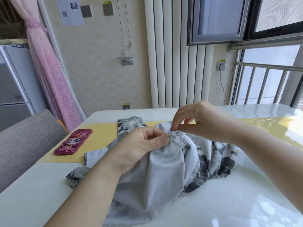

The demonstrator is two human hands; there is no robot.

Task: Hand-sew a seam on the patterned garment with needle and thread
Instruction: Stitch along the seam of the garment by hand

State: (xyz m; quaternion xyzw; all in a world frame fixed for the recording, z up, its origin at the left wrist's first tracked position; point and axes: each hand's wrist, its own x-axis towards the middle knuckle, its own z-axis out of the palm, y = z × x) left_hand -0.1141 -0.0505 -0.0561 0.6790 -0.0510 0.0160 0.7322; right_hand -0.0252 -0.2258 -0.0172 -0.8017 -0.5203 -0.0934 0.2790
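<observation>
While the left hand [141, 146] is gripping a bunched ridge of the patterned garment [165, 167], its thumb pressing the fold against the curled fingers, the right hand [201, 120] is reaching in from the right and pinching thumb and forefinger together at the crest of that same ridge. A thin silvery glint just past the left thumb tip looks like the sewing needle [170, 135], and the right fingertips are closing on its upper end. The thread is too fine to make out. The garment is lying heaped near the middle of the glossy white table [32, 194], its pale grey inside facing up and its darker zigzag print showing to the right. Its far edge is overlapping a yellow mat [101, 136]. A phone [73, 142] in a maroon cartoon case is lying on that mat, well to the left of the hands. A white column radiator [172, 63] is standing against the wall behind the table.
</observation>
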